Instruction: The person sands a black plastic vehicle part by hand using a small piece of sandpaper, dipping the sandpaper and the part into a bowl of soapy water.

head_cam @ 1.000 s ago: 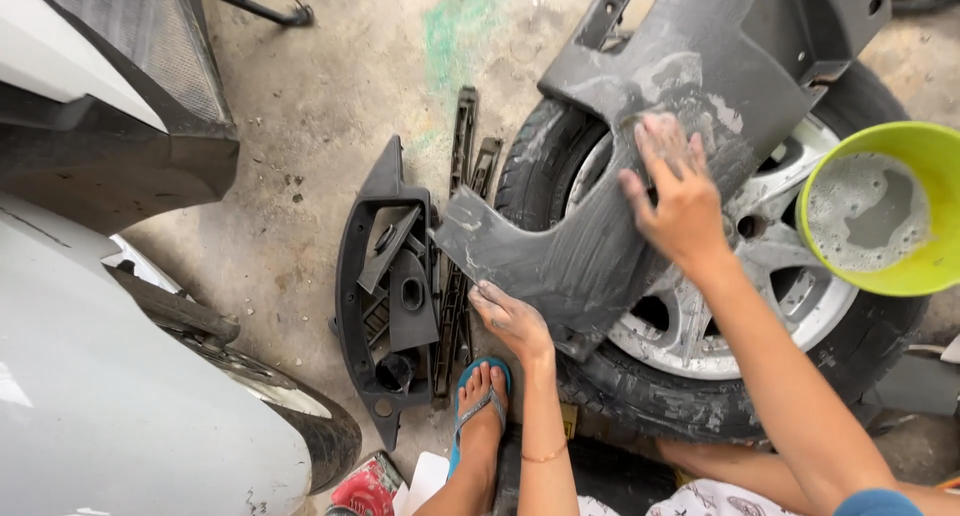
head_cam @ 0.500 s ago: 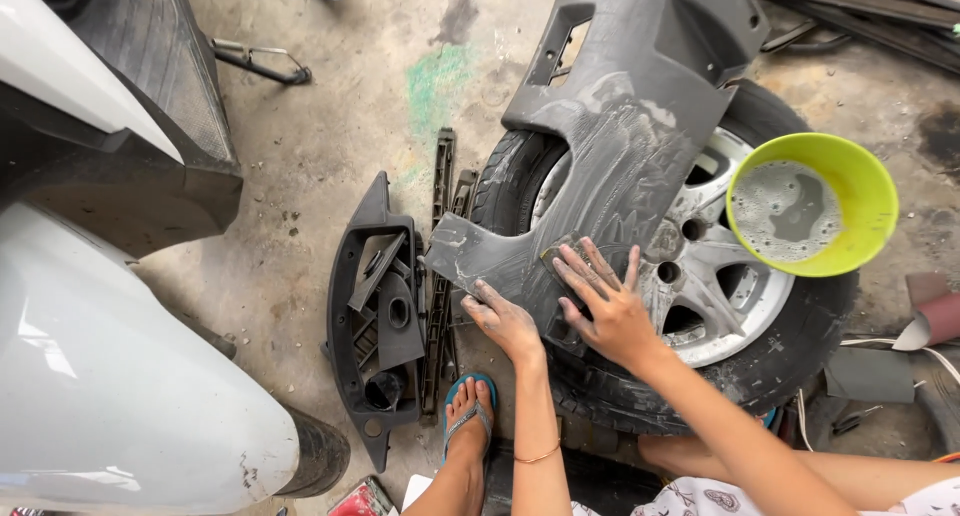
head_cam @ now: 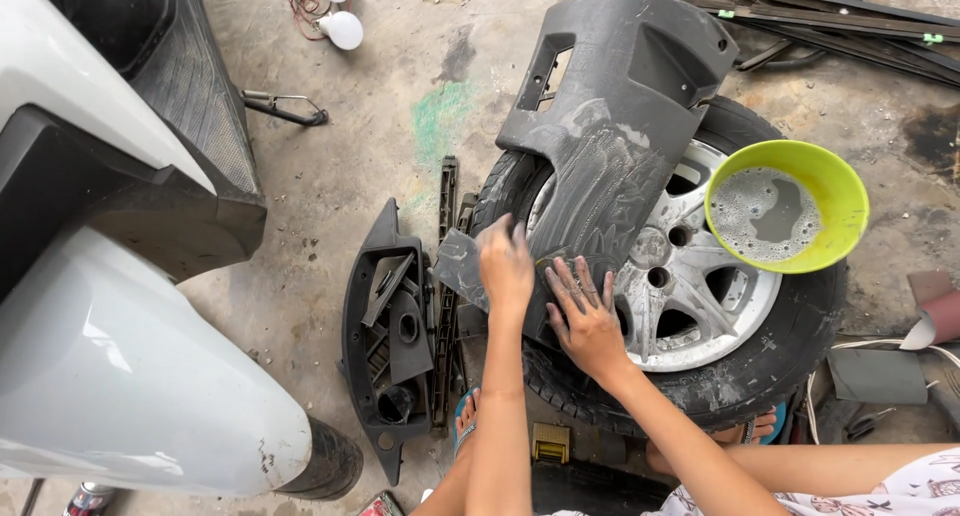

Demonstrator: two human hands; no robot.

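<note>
On the stained concrete floor (head_cam: 380,106) of a workshop, a dark grey moulded plastic bumper panel (head_cam: 610,106) lies tilted across a car wheel with a black tyre and silver alloy spokes (head_cam: 700,316), which lies flat on the ground. Pale, smeared sanding residue covers the panel's middle and lower surface. The person's left hand (head_cam: 507,266) rests on the panel's lower left corner, fingers curled down over the edge, holding that corner in a loose grasp. The right hand (head_cam: 585,311) lies flat on the panel just beside the left, fingers spread and pressing on the wet surface; a small yellowish pad shows between the two hands, though which hand bears on it cannot be told. A lime-green round plastic bowl of soapy water (head_cam: 788,206) sits on the wheel's upper right, touching the rim and close to the panel. Left of the wheel, near the left hand, lies a black plastic bracket part with inner ribs (head_cam: 390,326) beside a narrow black strip. A white car body panel (head_cam: 120,376) fills the left edge. Two white light bulbs on red wires (head_cam: 340,16) lie at the top, and long black trim strips (head_cam: 850,26) at the upper right. A foot in a blue sandal (head_cam: 465,416) rests below the left forearm.
</note>
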